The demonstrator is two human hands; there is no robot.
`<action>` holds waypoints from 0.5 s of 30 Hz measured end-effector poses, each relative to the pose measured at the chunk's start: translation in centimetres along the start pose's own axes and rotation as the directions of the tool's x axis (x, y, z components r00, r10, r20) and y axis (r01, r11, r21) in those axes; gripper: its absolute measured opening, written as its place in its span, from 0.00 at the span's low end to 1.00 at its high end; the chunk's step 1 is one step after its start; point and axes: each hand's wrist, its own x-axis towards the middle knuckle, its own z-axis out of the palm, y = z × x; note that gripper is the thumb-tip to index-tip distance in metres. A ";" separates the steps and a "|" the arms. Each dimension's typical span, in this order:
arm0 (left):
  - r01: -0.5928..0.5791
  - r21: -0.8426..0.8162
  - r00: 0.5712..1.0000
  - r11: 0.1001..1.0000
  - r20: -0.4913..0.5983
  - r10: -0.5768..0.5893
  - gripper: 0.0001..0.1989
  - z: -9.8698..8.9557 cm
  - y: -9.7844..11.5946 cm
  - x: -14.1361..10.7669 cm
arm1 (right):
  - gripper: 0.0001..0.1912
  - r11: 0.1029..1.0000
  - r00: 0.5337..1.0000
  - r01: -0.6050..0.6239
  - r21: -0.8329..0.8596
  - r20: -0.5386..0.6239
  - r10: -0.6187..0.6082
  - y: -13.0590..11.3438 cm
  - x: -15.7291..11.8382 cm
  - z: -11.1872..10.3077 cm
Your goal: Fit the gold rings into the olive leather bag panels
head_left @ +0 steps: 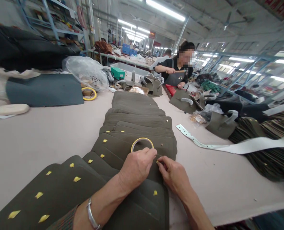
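My left hand (138,164) is closed on a roll of yellow tape (142,139), whose ring stands up beyond the knuckles. Just to its right, my right hand (173,172) pinches a small yellow piece of tape (157,161) between thumb and forefinger. Both hands are over a long overlapping row of dark olive panels (132,127) with rounded corners. Small yellow tape bits (77,179) dot several panels on the left, and one more tape bit (155,193) lies below my hands. Tiny metal studs (162,144) show near the panels' right edge.
A white strip with holes (199,143) crosses the table at right, by a stack of dark panels (271,143). Olive bag parts (222,124) lie nearby. At left are a grey-blue sheet (45,91), a yellow tape roll (92,94) and a plastic bag (85,72). Across the table a co-worker (177,72) holds a hammer-like tool.
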 end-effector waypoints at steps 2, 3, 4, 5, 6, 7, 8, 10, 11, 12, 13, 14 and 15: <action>-0.018 -0.024 1.000 1.000 -0.006 0.018 0.09 0.1 -0.1 0.0 | 0.08 0.998 1.000 -0.019 0.067 0.002 0.019 0.2 -0.3 0.0; -0.019 -0.025 1.000 1.000 -0.004 0.019 0.09 0.2 -0.1 0.0 | 0.08 0.995 0.999 -0.033 0.092 0.008 0.032 0.3 -0.3 0.0; -0.017 -0.023 1.000 1.000 -0.002 0.017 0.09 0.3 -0.1 -0.1 | 0.08 0.993 0.999 -0.045 0.109 0.022 0.043 0.5 -0.3 0.0; -0.014 -0.020 1.000 1.000 -0.004 0.014 0.09 0.4 -0.2 -0.1 | 0.08 0.991 0.998 -0.056 0.124 0.044 0.051 0.6 -0.3 -0.2; -0.013 -0.019 1.000 1.000 -0.011 0.013 0.09 0.5 -0.2 -0.1 | 0.08 0.988 0.996 -0.064 0.142 0.073 0.054 0.7 -0.2 -0.3; -0.013 -0.020 1.000 1.000 -0.021 0.013 0.09 0.6 -0.3 -0.1 | 0.08 0.983 0.993 -0.071 0.168 0.105 0.054 0.9 -0.2 -0.6; -0.017 -0.023 0.999 1.000 -0.033 0.016 0.09 0.7 -0.4 -0.1 | 0.08 0.976 0.989 -0.077 0.202 0.142 0.049 1.1 -0.3 -0.8; -0.035 -0.037 0.998 0.999 -0.049 0.033 0.10 0.8 -0.5 -0.1 | 0.09 0.954 0.981 -0.101 0.283 0.186 0.049 1.4 -0.4 -1.2; -0.050 -0.049 0.997 0.998 -0.054 0.048 0.10 0.9 -0.5 -0.1 | 0.10 0.938 0.983 -0.123 0.325 0.171 0.070 1.6 -0.6 -1.4; -0.070 -0.064 0.996 0.996 -0.059 0.066 0.10 0.9 -0.6 -0.1 | 0.10 0.918 0.986 -0.145 0.368 0.132 0.103 1.6 -0.8 -1.4; -0.091 -0.082 0.994 0.992 -0.066 0.086 0.10 0.9 -0.5 -0.1 | 0.10 0.893 0.986 -0.165 0.418 0.078 0.145 1.6 -1.0 -1.4; -0.113 -0.100 0.992 0.989 -0.073 0.106 0.10 0.8 -0.5 -0.1 | 0.11 0.864 0.982 -0.176 0.472 0.023 0.187 1.4 -1.2 -1.4; -0.133 -0.118 0.989 0.984 -0.079 0.124 0.10 0.7 -0.5 -0.2 | 0.12 0.834 0.975 -0.173 0.525 -0.026 0.219 1.1 -1.3 -1.4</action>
